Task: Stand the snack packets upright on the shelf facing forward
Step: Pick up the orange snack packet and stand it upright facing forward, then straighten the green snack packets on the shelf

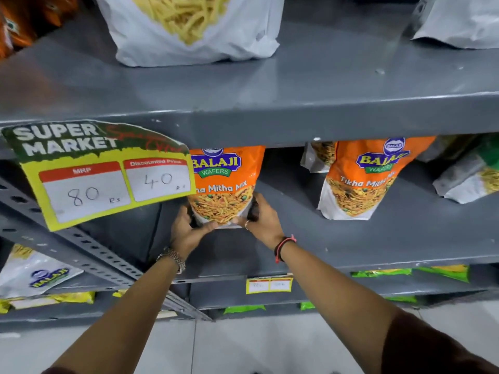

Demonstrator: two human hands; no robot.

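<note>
An orange Balaji "Tikha Mitha Mix" packet (225, 182) stands upright on the middle grey shelf (310, 238), its front facing me. My left hand (187, 230) grips its lower left corner and my right hand (260, 221) grips its lower right corner. A second orange packet (361, 182) of the same kind stands upright to the right, front facing forward, with another packet (318, 156) partly hidden behind it. A green and white packet (475, 171) lies tilted at the far right of this shelf.
A yellow price tag (102, 171) hangs from the upper shelf edge and covers the held packet's left side. White packets (194, 28) stand on the upper shelf (324, 85). Green and yellow packets (410, 272) fill lower shelves. A slotted metal upright (89, 255) runs diagonally on the left.
</note>
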